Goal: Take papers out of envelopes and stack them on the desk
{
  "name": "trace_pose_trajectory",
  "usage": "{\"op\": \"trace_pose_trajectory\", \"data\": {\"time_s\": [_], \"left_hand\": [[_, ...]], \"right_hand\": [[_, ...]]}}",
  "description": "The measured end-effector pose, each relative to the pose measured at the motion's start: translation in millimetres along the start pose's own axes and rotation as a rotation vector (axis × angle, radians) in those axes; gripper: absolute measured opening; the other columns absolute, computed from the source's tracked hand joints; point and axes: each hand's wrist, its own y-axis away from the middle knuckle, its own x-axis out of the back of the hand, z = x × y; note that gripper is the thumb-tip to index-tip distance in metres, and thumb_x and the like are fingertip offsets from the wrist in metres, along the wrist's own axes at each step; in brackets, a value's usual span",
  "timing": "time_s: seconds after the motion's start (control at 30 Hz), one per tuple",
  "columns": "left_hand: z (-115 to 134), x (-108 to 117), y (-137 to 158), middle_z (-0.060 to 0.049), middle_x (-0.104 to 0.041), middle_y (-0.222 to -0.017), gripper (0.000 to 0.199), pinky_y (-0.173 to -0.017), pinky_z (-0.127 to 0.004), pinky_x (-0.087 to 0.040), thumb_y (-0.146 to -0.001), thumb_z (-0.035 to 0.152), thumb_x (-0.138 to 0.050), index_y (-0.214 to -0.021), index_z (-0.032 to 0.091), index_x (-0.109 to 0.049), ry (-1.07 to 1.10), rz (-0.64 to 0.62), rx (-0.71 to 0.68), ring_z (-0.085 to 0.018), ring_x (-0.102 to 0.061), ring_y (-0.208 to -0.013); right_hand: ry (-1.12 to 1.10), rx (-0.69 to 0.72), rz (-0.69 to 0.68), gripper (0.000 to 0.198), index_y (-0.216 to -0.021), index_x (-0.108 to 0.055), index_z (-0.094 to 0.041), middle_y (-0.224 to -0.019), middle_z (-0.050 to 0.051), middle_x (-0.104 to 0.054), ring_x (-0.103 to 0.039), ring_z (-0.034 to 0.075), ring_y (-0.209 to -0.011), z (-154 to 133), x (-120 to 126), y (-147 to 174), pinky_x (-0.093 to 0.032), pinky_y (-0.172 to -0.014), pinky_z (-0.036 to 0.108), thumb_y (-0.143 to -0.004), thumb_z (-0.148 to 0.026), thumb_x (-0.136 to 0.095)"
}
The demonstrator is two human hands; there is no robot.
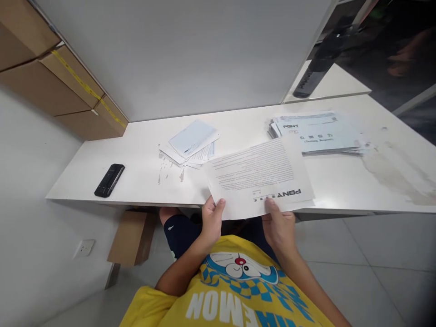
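A printed paper document (254, 170) headed "PONY" is held over the front edge of the white table, its text upside down to me. My left hand (213, 220) pinches its near left corner, thumb on top. My right hand (279, 222) grips the near edge further right, with the thumb over the printing and the fingers hidden beneath. Beyond it to the right lies a stack of reports (327, 134) with "Testing Report" on the top cover. To the left is a looser, fanned pile of papers (194, 141).
A black phone-like device (109, 180) lies at the table's left end. Cardboard boxes (78, 86) are stacked at the back left, and another box (132, 238) is under the table. A dark bottle (311, 77) stands at the back right. Stains (391, 168) mark the white table (143, 186).
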Motion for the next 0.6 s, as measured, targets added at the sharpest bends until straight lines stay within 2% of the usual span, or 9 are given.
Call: {"op": "trace_pose_trajectory", "data": {"time_s": [0.1,0.2,0.27,0.33,0.4,0.47,0.53,0.6], "left_hand": [[-4.1,2.1,0.1,-0.011,-0.074,-0.114,0.048,-0.104,-0.041,-0.049,-0.077,0.05,-0.076,-0.111,0.017,-0.072,-0.008,0.05,-0.012,-0.029,-0.065,-0.115],[-5.7,3.3,2.4,-0.011,-0.075,-0.108,0.049,-0.098,-0.041,-0.052,-0.075,0.053,-0.076,-0.107,0.016,-0.073,-0.045,0.111,-0.013,-0.029,-0.067,-0.109],[-4.9,5.5,3.6,-0.011,-0.075,-0.105,0.049,-0.095,-0.04,-0.053,-0.077,0.055,-0.074,-0.105,0.015,-0.073,-0.094,0.138,-0.042,-0.028,-0.068,-0.107],[-3.2,10.0,3.1,-0.011,-0.075,-0.104,0.049,-0.094,-0.039,-0.054,-0.08,0.057,-0.07,-0.106,0.016,-0.072,-0.184,0.131,-0.116,-0.028,-0.068,-0.106],[-0.7,16.6,-0.4,-0.011,-0.075,-0.103,0.046,-0.094,-0.039,-0.053,-0.085,0.057,-0.064,-0.107,0.017,-0.071,-0.307,0.089,-0.232,-0.026,-0.068,-0.104],[2.8,24.1,-7.5,-0.01,-0.074,-0.1,0.04,-0.095,-0.042,-0.053,-0.09,0.055,-0.059,-0.103,0.02,-0.071,-0.42,-0.01,-0.426,-0.025,-0.068,-0.102],[6.7,30.8,-17.3,-0.009,-0.074,-0.101,0.032,-0.099,-0.047,-0.051,-0.093,0.051,-0.057,-0.098,0.023,-0.071,-0.511,-0.147,-0.678,-0.026,-0.066,-0.108],[10.1,35.7,-27.5,-0.009,-0.073,-0.106,0.023,-0.104,-0.051,-0.048,-0.092,0.045,-0.061,-0.094,0.026,-0.072,-0.585,-0.222,-0.886,-0.027,-0.06,-0.12]], "right_hand": [[-0.014,-0.043,-0.039,0.057,-0.119,-0.067,-0.016,-0.118,0.011,-0.069,-0.061,0.028,-0.118,2.9,5.7,-1.3,-0.048,-0.105,0.048,-0.074,-0.049,-0.076],[-0.051,-0.018,-0.07,0.056,-0.128,-0.061,-0.021,-0.126,0.008,-0.066,-0.06,0.025,-0.12,5.3,16.9,-8.3,-0.048,-0.105,0.045,-0.08,-0.046,-0.072],[-0.071,0.013,-0.051,0.05,-0.125,-0.063,-0.022,-0.123,0.006,-0.067,-0.062,0.022,-0.116,3.8,27.0,-16.4,-0.047,-0.106,0.043,-0.081,-0.044,-0.072],[-0.06,0.01,-0.058,0.043,-0.114,-0.068,-0.021,-0.111,0.005,-0.071,-0.065,0.022,-0.108,-1.8,37.5,-25.9,-0.05,-0.102,0.043,-0.078,-0.044,-0.074],[0.002,-0.004,-0.119,0.039,-0.104,-0.072,-0.022,-0.099,0.005,-0.073,-0.067,0.025,-0.1,-10.6,46.1,-35.0,-0.052,-0.095,0.046,-0.073,-0.044,-0.079],[0.116,0.042,-0.185,0.034,-0.094,-0.074,-0.023,-0.093,0.004,-0.074,-0.068,0.027,-0.097,-20.5,51.2,-42.2,-0.053,-0.092,0.048,-0.068,-0.043,-0.082],[0.252,0.168,-0.243,0.029,-0.086,-0.076,-0.023,-0.101,0.005,-0.073,-0.066,0.028,-0.104,-29.4,52.6,-47.2,-0.05,-0.097,0.047,-0.068,-0.046,-0.081],[0.352,0.269,-0.282,0.033,-0.088,-0.076,-0.025,-0.119,0.006,-0.069,-0.059,0.03,-0.119,-35.8,51.3,-50.4,-0.045,-0.105,0.046,-0.067,-0.05,-0.08]]}}
